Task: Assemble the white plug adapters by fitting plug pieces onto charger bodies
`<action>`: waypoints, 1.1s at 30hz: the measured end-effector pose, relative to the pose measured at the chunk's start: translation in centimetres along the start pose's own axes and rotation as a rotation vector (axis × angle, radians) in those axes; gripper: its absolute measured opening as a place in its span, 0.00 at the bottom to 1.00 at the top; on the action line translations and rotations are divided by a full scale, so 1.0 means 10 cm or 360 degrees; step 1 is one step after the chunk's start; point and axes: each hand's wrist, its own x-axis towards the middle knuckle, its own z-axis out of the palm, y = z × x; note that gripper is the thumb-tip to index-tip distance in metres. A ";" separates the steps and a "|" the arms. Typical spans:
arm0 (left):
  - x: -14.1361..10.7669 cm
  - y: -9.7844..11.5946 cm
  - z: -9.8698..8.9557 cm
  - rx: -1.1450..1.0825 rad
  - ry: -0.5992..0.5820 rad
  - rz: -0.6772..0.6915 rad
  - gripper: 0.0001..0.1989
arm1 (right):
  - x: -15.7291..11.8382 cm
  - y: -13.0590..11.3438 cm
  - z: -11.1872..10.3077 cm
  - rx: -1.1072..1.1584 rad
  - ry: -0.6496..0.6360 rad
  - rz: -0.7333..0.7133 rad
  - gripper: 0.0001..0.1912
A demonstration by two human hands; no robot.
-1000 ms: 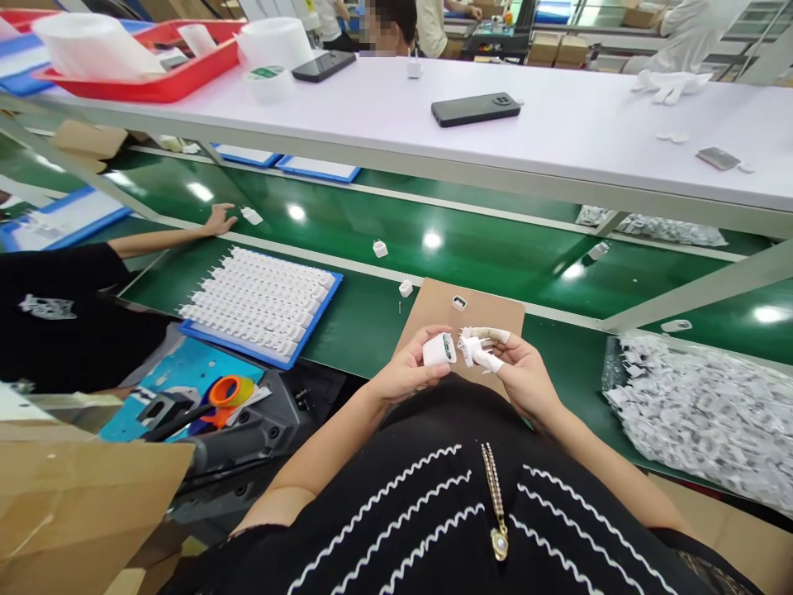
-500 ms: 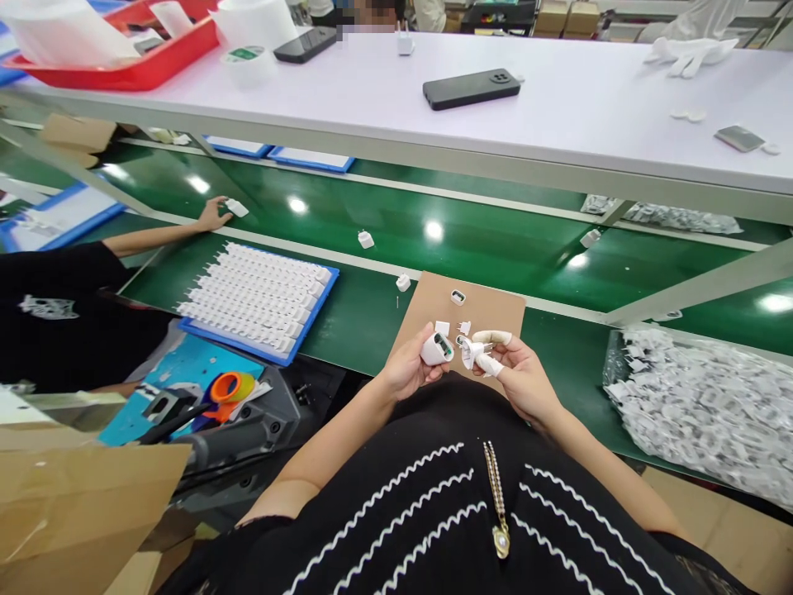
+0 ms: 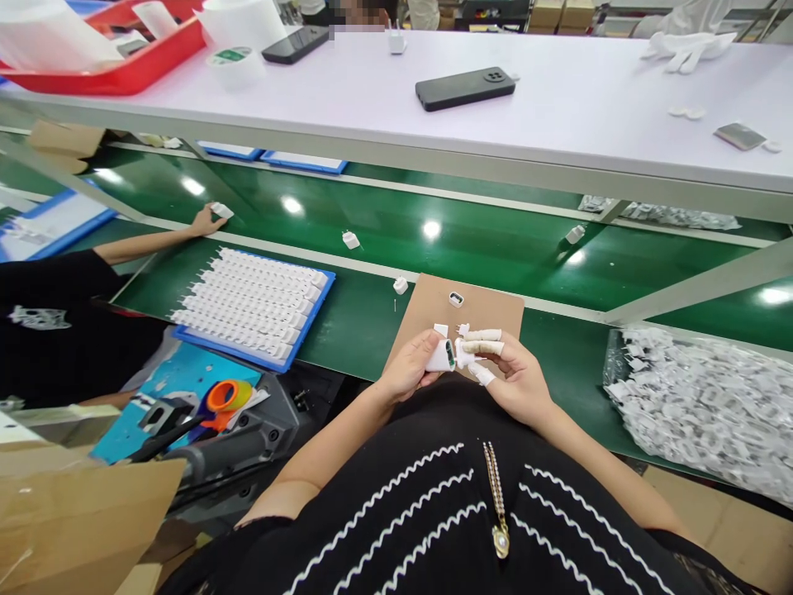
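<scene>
My left hand (image 3: pixel 409 365) is closed around a white charger housing (image 3: pixel 441 356), its open end facing right with a green circuit board inside. Facing that opening, a white plug cover with pins (image 3: pixel 466 354) is pinched in my right hand (image 3: pixel 511 372), whose fingertips wear white finger cots. The two parts are very close; whether they touch I cannot tell. Beneath them lies a brown board (image 3: pixel 427 306). On it are a small white housing (image 3: pixel 456 299), a white block (image 3: pixel 441 329) and a small plug piece (image 3: pixel 462 329), the last just by my right fingertips.
Left of the board, a blue tray (image 3: pixel 288 364) holds rows of white chargers. A bag of white plug parts (image 3: pixel 700 405) lies right. A co-worker's hand (image 3: pixel 207 221) holds a white charger on the green belt (image 3: pixel 396 223). A white shelf (image 3: pixel 347 91) spans above, carrying a phone (image 3: pixel 464 88).
My right hand has turned the plug cover toward the housing and brought it up to the opening. My left hand has tilted the housing to face right. Chargers on the belt have shifted slightly left.
</scene>
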 end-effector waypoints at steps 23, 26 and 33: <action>0.01 -0.07 0.07 0.0313 -0.0064 0.0260 0.28 | -0.07 0.01 0.15 0.0062 0.0399 0.0143 0.09; 0.01 -0.10 0.09 0.0291 -0.0048 0.0276 0.28 | -0.08 0.01 0.15 0.0030 0.0438 0.0101 0.08; 0.04 -0.11 0.10 0.0259 -0.0011 0.0249 0.28 | -0.07 -0.06 0.11 -0.0082 0.0477 0.0054 0.07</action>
